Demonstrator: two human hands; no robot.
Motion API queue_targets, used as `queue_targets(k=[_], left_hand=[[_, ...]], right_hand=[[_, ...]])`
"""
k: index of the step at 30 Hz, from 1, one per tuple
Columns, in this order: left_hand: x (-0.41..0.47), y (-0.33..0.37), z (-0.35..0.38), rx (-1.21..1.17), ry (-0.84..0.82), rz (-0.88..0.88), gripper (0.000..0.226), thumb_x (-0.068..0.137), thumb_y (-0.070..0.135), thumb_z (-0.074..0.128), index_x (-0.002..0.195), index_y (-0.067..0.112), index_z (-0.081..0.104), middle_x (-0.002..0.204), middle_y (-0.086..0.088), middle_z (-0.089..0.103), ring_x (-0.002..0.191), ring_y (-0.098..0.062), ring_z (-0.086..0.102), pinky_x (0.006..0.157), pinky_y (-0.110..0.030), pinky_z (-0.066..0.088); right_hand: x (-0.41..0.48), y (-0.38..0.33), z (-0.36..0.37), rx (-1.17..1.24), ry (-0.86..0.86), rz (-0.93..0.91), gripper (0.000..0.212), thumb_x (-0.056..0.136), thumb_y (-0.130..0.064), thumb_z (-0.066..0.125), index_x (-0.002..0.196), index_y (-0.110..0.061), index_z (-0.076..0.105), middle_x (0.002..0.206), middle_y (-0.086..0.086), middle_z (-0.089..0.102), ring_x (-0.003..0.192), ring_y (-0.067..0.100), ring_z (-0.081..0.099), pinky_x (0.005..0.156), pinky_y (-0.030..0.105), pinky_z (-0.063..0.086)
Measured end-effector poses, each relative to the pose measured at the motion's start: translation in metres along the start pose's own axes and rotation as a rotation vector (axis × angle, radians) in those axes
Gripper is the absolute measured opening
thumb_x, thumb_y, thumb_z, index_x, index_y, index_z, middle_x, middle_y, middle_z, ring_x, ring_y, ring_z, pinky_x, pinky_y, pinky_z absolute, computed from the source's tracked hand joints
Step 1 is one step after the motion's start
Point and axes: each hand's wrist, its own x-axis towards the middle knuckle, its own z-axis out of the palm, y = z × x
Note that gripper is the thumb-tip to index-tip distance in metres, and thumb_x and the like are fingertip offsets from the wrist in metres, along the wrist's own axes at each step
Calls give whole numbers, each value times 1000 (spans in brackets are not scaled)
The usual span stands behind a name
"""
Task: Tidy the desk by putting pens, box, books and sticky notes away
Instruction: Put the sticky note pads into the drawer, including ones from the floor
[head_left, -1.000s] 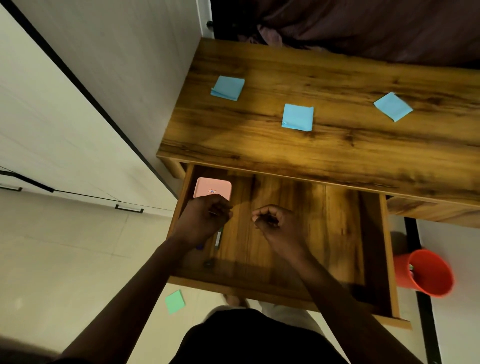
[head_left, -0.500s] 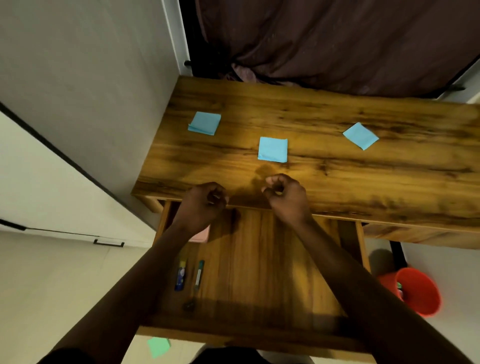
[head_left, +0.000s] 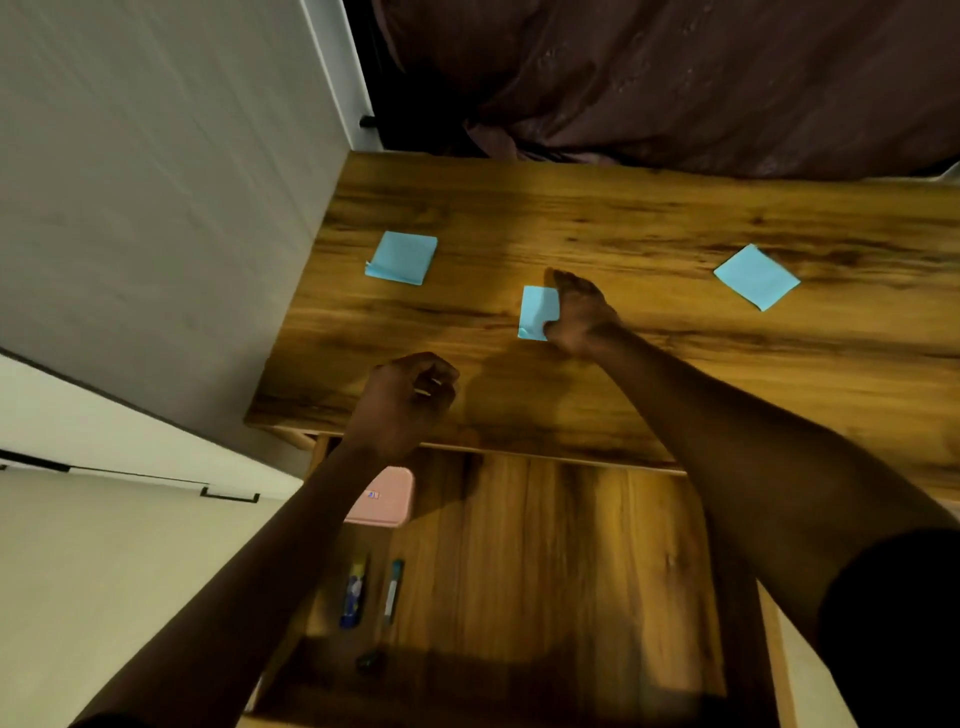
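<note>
While the drawer (head_left: 571, 571) gapes, it holds a box (head_left: 387, 499) and pens (head_left: 353, 595).

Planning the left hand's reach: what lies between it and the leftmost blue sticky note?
Only bare desk between left hand and leftmost sticky note, per head view.
</note>
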Motion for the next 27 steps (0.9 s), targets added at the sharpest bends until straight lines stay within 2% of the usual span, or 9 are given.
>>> queue_targets(k=[4,7,10,13,15,17,19,22,27], left_hand=[[30,-12,-13,-3,83,-57,12,92,14,71,103,18,72,97,11,73,91,3,68,79,-8,51],[64,-24,-27,-10,196,-117,15,91,16,71,106,17,72,100,3,74,95,-7,69,85,-23,55],[105,-41,-37,-32,338,-286,16,87,16,71,103,12,73,97,-7,75,90,-23,70,84,-38,58],[145,-63,-47,-95,477,-391,34,76,34,77,103,12,71,103,-8,74,99,-27,70,93,-38,56],[170,-79,-49,-5,449,-432,51,74,49,76,106,11,69,108,-10,72,103,-31,68,91,-35,53],[191,-89,-48,67,415,-462,68,73,62,73,114,8,66,116,-13,69,109,-34,64,94,-41,53],[208,-87,-46,143,363,-497,78,74,64,75,124,6,59,128,-16,62,120,-37,57,102,-45,48],[225,-75,-40,301,241,-532,84,74,48,84,136,5,49,140,-17,50,131,-38,44,107,-44,38],[233,-73,-34,308,193,-634,91,58,47,92,133,15,54,140,-16,50,131,-39,42,103,-47,38]], right_hand=[[13,6,-8,-167,-72,2,90,82,-48,74,157,-30,28,159,6,34,144,32,33,113,56,31],[16,7,-16,-195,-118,13,101,71,-60,82,154,-30,32,156,10,34,143,37,30,112,54,33],[16,9,-16,-118,-123,53,103,66,-59,86,150,-26,38,151,13,37,139,37,31,108,50,39],[6,7,-10,20,-52,31,78,72,-49,86,138,-22,53,142,10,49,131,32,45,100,40,45],[-9,4,-7,188,2,-3,50,80,-40,83,120,-20,62,126,5,62,110,23,59,78,30,46],[-29,-1,-6,305,7,-51,27,84,-33,80,102,-22,63,108,1,68,87,12,61,61,24,39],[-46,-6,-5,367,6,-110,22,85,-31,80,93,-25,61,94,-3,68,72,1,56,53,15,35],[-69,-12,0,519,-32,-124,22,87,-27,79,103,-26,63,90,-11,65,74,-6,55,59,11,40],[-85,-11,7,689,-24,-121,31,86,-23,80,116,-21,69,102,-12,69,88,-1,67,72,25,55]])
